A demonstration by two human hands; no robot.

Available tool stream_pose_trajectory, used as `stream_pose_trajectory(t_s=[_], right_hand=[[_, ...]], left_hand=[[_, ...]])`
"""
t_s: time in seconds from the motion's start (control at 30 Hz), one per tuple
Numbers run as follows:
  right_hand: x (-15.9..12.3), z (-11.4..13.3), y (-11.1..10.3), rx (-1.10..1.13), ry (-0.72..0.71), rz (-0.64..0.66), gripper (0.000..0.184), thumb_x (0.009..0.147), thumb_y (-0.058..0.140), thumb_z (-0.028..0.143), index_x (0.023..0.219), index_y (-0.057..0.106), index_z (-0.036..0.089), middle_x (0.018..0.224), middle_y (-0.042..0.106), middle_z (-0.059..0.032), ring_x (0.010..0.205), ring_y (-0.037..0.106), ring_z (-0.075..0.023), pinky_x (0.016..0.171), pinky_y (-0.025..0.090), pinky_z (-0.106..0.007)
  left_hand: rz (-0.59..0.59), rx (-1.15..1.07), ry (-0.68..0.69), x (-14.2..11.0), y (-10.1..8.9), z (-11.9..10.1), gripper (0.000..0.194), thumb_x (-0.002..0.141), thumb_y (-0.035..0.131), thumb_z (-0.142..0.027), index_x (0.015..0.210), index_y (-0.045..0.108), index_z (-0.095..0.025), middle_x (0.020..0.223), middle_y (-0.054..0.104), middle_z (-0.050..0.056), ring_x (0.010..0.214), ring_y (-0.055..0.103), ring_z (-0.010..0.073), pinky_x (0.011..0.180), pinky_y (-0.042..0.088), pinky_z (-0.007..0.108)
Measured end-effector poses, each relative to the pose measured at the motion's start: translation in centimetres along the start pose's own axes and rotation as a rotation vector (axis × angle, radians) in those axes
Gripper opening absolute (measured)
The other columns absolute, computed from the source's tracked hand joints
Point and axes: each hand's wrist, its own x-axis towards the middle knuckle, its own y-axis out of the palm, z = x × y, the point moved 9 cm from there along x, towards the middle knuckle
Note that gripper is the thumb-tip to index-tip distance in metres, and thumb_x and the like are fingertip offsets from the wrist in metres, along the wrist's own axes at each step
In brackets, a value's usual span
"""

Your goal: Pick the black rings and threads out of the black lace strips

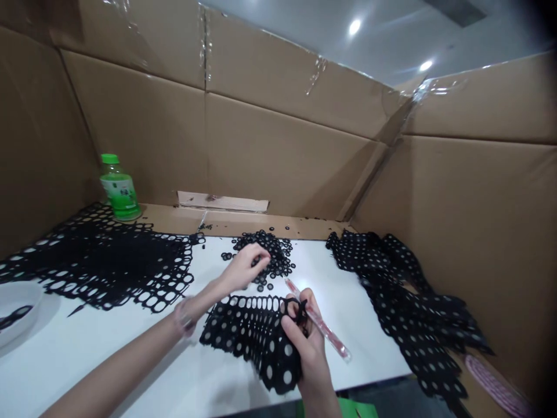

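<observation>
My right hand (307, 342) is closed on the edge of a black perforated sheet (248, 331), which hangs to the left over the white table. Its rows of round holes show pale. A slim tube with red in a clear wrapper (328, 335) slants past my right fingers; whether they touch it I cannot tell. Over a pile of small black rings (274, 247), my left hand (248, 267) reaches in with thumb and fingers curled together. Anything between those fingertips is too small to make out. A pinkish band (185, 318) circles the left wrist.
Black netting-like sheet scraps (117, 261) spread at left, beside a white bowl (26, 307) holding black pieces. A green drink bottle (119, 188) stands at back left. More perforated black sheets (391, 284) lie along the right edge. Cardboard walls (278, 151) enclose the table.
</observation>
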Motion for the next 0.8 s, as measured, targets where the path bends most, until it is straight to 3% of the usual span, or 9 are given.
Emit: stream_pose_trajectory(t_s=[0.07,0.13,0.27,0.37,0.5,0.67,0.8], right_hand=[[0.1,0.0,0.1,0.022,-0.019,0.007,0.028,0.072,0.062,0.03,0.083,0.037,0.024,0.075,0.041,0.0035,0.069,0.043,-0.0122,0.066,0.038,-0.023],[0.2,0.0,0.2,0.041,-0.03,0.012,0.027,0.072,0.062,0.03,0.084,0.038,0.024,0.074,0.041,0.0037,0.071,0.044,-0.0125,0.068,0.039,-0.024],[0.0,1.1,0.1,-0.022,-0.049,-0.02,0.029,0.071,0.063,0.03,0.086,0.038,0.025,0.075,0.043,0.0041,0.07,0.045,-0.0128,0.069,0.039,-0.024],[0.0,2.3,0.3,-0.159,-0.054,0.004,0.032,0.067,0.066,0.03,0.085,0.04,0.025,0.074,0.044,0.0039,0.068,0.047,-0.0136,0.068,0.039,-0.025],[0.1,1.8,1.0,-0.214,0.03,0.116,0.034,0.064,0.069,0.029,0.075,0.038,0.023,0.072,0.043,0.0047,0.069,0.046,-0.0133,0.067,0.04,-0.024],[-0.1,0.5,0.0,-0.152,0.05,0.033,0.037,0.065,0.069,0.03,0.075,0.034,0.023,0.072,0.045,0.0044,0.069,0.048,-0.0126,0.066,0.042,-0.023],[-0.4,0.4,0.1,-0.194,-0.007,0.012,0.034,0.07,0.065,0.029,0.077,0.032,0.024,0.074,0.044,0.0039,0.069,0.049,-0.0121,0.067,0.043,-0.023]], left_hand=[[0.132,-0.217,0.097,-2.7,0.3,-3.3,0.024,0.087,0.041,-0.032,0.091,0.059,-0.018,0.096,0.06,0.004,0.095,0.051,0.0175,0.087,0.037,0.029],[0.265,-0.368,0.084,-5.0,0.9,-5.2,0.023,0.084,0.046,-0.033,0.096,0.058,-0.019,0.099,0.06,0.003,0.095,0.052,0.0169,0.087,0.037,0.028],[0.268,-0.578,-0.075,-6.5,0.8,-4.7,0.023,0.083,0.048,-0.037,0.077,0.057,-0.016,0.077,0.058,-0.001,0.077,0.052,0.0137,0.074,0.039,0.023],[0.23,-0.678,-0.108,-6.2,0.2,-4.2,0.028,0.084,0.045,-0.039,0.07,0.053,-0.015,0.067,0.052,-0.002,0.068,0.047,0.0116,0.066,0.038,0.021],[0.191,-0.603,-0.087,-6.3,-0.7,-4.7,0.027,0.085,0.043,-0.037,0.072,0.052,-0.016,0.07,0.053,-0.001,0.071,0.05,0.0131,0.069,0.04,0.023],[-0.136,-0.188,0.026,-7.5,-3.4,-6.0,0.017,0.08,0.052,-0.034,0.086,0.054,-0.018,0.091,0.056,0.007,0.09,0.05,0.0202,0.081,0.039,0.031],[0.02,-0.167,0.038,-8.3,-1.7,-6.9,0.02,0.078,0.056,-0.036,0.081,0.056,-0.017,0.076,0.058,0.004,0.073,0.054,0.0163,0.067,0.042,0.026]])
